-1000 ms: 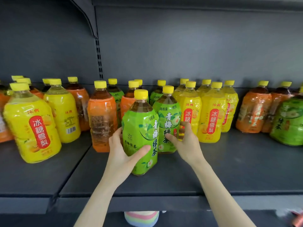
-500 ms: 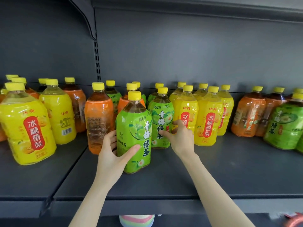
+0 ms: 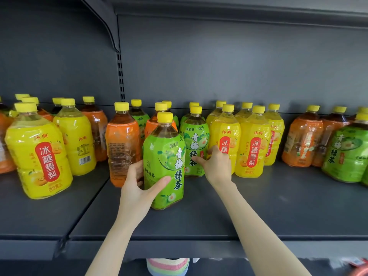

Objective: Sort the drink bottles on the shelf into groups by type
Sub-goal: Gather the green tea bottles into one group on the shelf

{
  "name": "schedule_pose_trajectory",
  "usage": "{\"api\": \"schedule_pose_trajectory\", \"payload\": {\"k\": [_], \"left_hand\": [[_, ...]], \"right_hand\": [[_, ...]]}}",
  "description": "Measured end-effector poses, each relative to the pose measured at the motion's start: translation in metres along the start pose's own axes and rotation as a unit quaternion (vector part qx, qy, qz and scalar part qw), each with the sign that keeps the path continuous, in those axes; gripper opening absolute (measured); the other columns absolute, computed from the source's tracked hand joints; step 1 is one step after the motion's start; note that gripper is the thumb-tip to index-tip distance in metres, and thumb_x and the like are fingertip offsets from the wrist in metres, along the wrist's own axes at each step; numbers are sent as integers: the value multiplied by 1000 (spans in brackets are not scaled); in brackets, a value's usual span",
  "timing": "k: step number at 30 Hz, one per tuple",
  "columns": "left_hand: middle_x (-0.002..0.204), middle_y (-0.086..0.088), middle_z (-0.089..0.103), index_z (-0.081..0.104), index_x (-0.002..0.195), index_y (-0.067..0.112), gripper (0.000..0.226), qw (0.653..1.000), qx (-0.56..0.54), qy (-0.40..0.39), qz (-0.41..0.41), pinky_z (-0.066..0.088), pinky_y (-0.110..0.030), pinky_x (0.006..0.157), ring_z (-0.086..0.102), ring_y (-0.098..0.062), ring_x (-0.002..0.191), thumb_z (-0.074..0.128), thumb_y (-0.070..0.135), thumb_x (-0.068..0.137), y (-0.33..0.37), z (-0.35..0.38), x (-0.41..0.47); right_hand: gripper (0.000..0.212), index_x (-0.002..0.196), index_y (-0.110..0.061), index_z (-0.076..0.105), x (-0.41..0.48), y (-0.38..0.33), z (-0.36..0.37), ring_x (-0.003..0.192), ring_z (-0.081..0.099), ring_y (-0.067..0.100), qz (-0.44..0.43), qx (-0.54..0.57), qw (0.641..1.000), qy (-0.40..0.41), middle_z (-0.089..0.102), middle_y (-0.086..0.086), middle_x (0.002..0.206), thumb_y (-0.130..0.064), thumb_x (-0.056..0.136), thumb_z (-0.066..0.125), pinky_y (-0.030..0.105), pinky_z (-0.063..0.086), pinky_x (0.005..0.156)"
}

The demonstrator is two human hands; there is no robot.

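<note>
Green, yellow and orange drink bottles with yellow caps stand mixed on a dark grey shelf point(image 3: 278, 206). My left hand point(image 3: 137, 188) is wrapped around the lower body of a front green-label bottle point(image 3: 164, 166), which stands upright near the shelf's middle. Just behind it stands a second green-label bottle point(image 3: 196, 140); my right hand point(image 3: 216, 166) grips its right side, thumb across the label. Several yellow-label bottles point(image 3: 253, 144) stand right of that hand. An orange-label bottle point(image 3: 122, 146) is just left of my left hand.
Large yellow bottles point(image 3: 39, 156) and more orange ones fill the left shelf section. Orange bottles point(image 3: 302, 140) and a green bottle point(image 3: 346, 152) stand at the far right. Bare shelf lies in front on the right. A striped object point(image 3: 168, 266) shows below the shelf edge.
Both hands keep their hold on the two green bottles. The view has shifted slightly, so the bottles sit a little further left in frame; no bottle has clearly left its place.
</note>
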State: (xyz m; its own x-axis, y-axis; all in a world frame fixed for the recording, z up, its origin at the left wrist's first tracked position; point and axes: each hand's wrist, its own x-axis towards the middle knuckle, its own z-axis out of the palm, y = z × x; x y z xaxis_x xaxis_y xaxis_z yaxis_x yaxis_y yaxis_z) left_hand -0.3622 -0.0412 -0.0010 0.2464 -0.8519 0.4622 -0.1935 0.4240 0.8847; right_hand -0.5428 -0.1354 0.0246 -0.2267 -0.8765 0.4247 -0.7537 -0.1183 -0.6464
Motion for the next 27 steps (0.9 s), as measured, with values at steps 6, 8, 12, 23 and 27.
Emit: {"api": "schedule_pose_trajectory", "payload": {"k": [6, 8, 12, 23, 27], "left_hand": [[115, 22, 53, 45, 124, 33, 70, 1000, 14, -14, -9, 44, -11, 75, 52, 0, 107, 76, 40, 60, -2, -3, -1], [118, 14, 48, 46, 125, 34, 70, 999, 18, -22, -17, 44, -17, 82, 52, -2, 107, 76, 40, 62, -2, -1, 0], [119, 8, 44, 46, 124, 38, 61, 996, 36, -84, -21, 44, -23, 90, 52, -9, 108, 76, 34, 71, 2, 12, 5], [130, 12, 51, 39, 138, 20, 52, 979, 20, -205, -14, 43, -14, 94, 52, -2, 117, 58, 25, 90, -1, 50, 22], [132, 12, 45, 29, 143, 19, 55, 973, 42, -224, -27, 39, -21, 98, 47, -6, 121, 52, 26, 93, -2, 52, 30]], "right_hand": [[53, 101, -10, 58, -10, 1, -13, 81, 65, 30, 3, 30, 1000, -5, 69, 9, 87, -59, 80, 63, 39, 53, 69], [42, 95, -18, 63, -21, 2, -29, 80, 69, 23, -8, 200, 979, -37, 72, 3, 86, -58, 81, 61, 41, 57, 73], [44, 116, -32, 57, -45, 8, -51, 102, 66, 9, -47, 385, 897, -212, 69, -12, 107, -49, 77, 69, 28, 55, 88], [58, 134, -26, 46, -36, 36, -40, 107, 60, 12, -60, 339, 925, -161, 61, -6, 119, -24, 82, 72, 17, 53, 75], [60, 138, -25, 43, -33, 34, -31, 109, 61, 15, -57, 340, 927, -147, 62, -2, 122, -22, 84, 70, 19, 54, 79]]}}
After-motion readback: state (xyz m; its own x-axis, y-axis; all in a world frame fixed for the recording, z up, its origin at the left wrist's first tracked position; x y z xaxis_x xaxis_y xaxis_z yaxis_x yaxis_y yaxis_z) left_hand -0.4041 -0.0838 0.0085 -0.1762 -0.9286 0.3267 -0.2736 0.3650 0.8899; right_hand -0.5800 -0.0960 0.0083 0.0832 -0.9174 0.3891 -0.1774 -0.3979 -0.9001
